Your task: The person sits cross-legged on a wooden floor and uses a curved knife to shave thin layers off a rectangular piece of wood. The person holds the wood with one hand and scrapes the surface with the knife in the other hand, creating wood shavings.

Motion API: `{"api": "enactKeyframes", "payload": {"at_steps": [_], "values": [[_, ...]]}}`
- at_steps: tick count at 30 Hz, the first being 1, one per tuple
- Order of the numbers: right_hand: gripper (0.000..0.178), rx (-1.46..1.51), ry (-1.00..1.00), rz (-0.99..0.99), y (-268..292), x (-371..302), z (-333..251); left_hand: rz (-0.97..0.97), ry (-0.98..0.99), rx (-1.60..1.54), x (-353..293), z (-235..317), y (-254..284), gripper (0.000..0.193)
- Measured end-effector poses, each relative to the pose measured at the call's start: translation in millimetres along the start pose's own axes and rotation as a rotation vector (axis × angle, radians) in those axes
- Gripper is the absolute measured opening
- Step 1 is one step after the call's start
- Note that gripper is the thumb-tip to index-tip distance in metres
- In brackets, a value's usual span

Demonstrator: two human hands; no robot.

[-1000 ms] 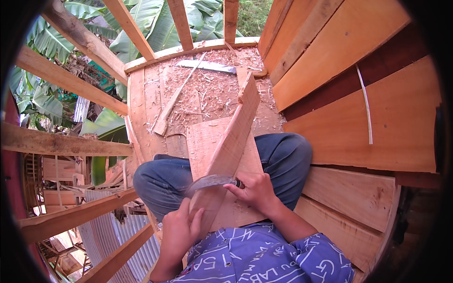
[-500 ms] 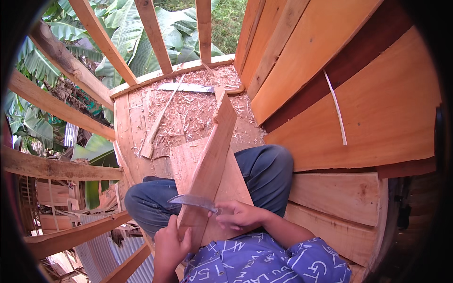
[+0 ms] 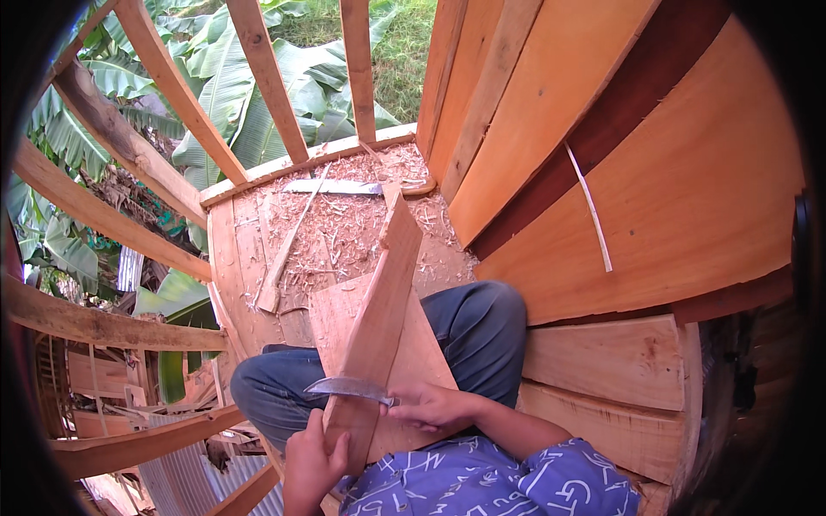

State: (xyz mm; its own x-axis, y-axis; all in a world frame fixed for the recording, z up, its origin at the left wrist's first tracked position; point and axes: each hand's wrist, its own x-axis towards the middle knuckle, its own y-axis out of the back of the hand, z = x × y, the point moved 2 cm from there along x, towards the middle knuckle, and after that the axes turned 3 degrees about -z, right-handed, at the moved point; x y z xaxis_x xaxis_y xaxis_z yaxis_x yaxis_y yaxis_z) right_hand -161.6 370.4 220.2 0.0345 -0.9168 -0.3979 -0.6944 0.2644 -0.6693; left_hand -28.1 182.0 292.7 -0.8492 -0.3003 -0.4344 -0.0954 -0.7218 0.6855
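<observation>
A: Grips?
B: Right hand [image 3: 428,405] closed round knife [image 3: 348,388] handle; left hand [image 3: 312,454] pinches plank [image 3: 384,297] near its end.
A: Where, looks?
B: Knife curved, grey, left of right grip, across plank. Plank brown, extends ahead, far end notched.

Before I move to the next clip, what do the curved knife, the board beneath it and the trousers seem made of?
Curved knife: probably steel where it shows, grey with a slight sheen.
Board: wood, apparently unvarnished, with a pale, grained surface.
Trousers: possibly denim; matt, dark blue, creased cloth.
</observation>
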Motion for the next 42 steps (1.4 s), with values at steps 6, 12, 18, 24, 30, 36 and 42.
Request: {"api": "enactKeyframes", "payload": {"at_steps": [6,12,18,24,30,36,42], "values": [[0.021,-0.210,0.117,0.186,2.4,3.5,-0.3,0.002,0.006,0.003,-0.7,3.3,2.8,0.032],[0.011,0.025,0.343,0.601,25.3,-7.0,-10.2,0.044,-0.004,0.001,-1.6,6.3,3.6,0.030],[0.020,-0.136,0.157,0.339,21.0,-20.5,-4.8,0.111,-0.171,-0.042,-1.7,-10.4,-4.2,0.031],[0.025,-0.004,0.050,0.017,-5.9,9.3,20.4,0.047,-0.075,0.119,0.6,-16.4,-10.2,0.046],[0.025,-0.053,0.205,0.184,-1.6,13.4,23.1,0.086,-0.139,0.067,-1.2,-23.1,-12.7,0.043],[0.028,-0.212,0.367,0.294,-14.7,15.4,24.8,0.147,-0.126,0.123,-4.6,-25.3,-13.5,0.040],[0.025,-0.241,0.365,0.336,-9.4,24.2,36.6,0.082,-0.089,0.026,-2.8,-22.6,-9.1,0.036]]}}
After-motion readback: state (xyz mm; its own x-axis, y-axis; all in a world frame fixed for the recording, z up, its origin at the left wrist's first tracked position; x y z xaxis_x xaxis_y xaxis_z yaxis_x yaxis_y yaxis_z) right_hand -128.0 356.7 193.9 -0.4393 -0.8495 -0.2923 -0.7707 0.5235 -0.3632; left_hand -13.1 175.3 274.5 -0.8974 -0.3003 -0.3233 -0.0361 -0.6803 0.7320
